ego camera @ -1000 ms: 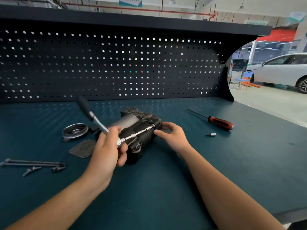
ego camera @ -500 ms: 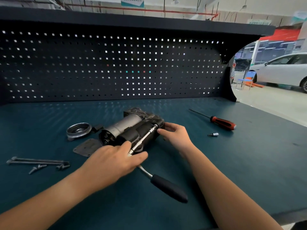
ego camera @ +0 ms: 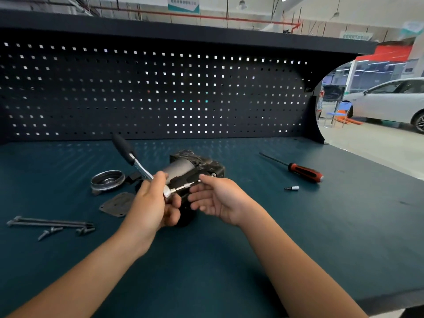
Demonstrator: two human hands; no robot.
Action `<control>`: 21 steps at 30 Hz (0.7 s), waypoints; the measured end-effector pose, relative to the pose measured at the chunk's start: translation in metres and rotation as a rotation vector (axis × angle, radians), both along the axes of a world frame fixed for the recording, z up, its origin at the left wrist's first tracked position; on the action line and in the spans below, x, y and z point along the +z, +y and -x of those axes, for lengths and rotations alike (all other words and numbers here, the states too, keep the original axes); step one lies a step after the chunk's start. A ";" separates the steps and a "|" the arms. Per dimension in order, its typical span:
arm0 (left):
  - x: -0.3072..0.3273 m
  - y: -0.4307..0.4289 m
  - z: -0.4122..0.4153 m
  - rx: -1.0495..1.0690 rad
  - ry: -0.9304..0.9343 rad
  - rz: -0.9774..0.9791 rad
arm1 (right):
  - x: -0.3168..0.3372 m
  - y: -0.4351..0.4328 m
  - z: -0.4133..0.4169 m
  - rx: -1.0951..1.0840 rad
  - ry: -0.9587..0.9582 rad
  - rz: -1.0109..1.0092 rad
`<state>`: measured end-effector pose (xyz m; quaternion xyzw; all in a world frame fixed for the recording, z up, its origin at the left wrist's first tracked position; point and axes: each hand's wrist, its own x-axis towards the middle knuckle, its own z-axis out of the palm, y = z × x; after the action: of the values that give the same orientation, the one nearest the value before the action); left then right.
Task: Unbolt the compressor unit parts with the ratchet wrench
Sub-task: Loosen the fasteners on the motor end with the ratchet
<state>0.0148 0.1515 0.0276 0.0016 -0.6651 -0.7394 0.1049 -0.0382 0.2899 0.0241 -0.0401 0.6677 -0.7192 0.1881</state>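
The compressor unit (ego camera: pixel 195 165) lies on its side just beyond both hands. The left hand (ego camera: pixel 150 204) curls round the head of the ratchet wrench (ego camera: pixel 138 165), black handle slanting up leftward, extension bar (ego camera: pixel 185 185) reaching the unit's far end. The right hand (ego camera: pixel 218 198) is loosely spread, holding nothing; whether its forefinger touches the bar is unclear. Beneath is a dark teal bench (ego camera: pixel 252 249) backed by a pegboard (ego camera: pixel 160 92). Left of the left hand lie a round cap (ego camera: pixel 107 180), flat plate (ego camera: pixel 118 204) and long bolts (ego camera: pixel 50 222); right of the right hand, a screwdriver (ego camera: pixel 305 172) and small bit (ego camera: pixel 292 188).
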 end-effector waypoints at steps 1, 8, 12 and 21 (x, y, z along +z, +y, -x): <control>-0.002 0.001 -0.003 0.006 0.039 0.100 | 0.000 0.000 -0.001 -0.013 -0.003 0.034; -0.001 -0.027 -0.004 0.099 0.564 1.245 | -0.003 -0.006 -0.004 -0.057 0.036 0.007; 0.005 -0.034 0.003 0.122 0.960 1.788 | -0.001 -0.001 -0.004 -0.069 0.133 -0.072; 0.010 -0.008 0.008 -0.097 -0.165 -0.056 | 0.002 0.000 -0.005 -0.020 0.071 -0.035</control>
<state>0.0066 0.1435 0.0373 0.0334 -0.6499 -0.7592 0.0138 -0.0328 0.2896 0.0262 -0.0555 0.6868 -0.7073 0.1579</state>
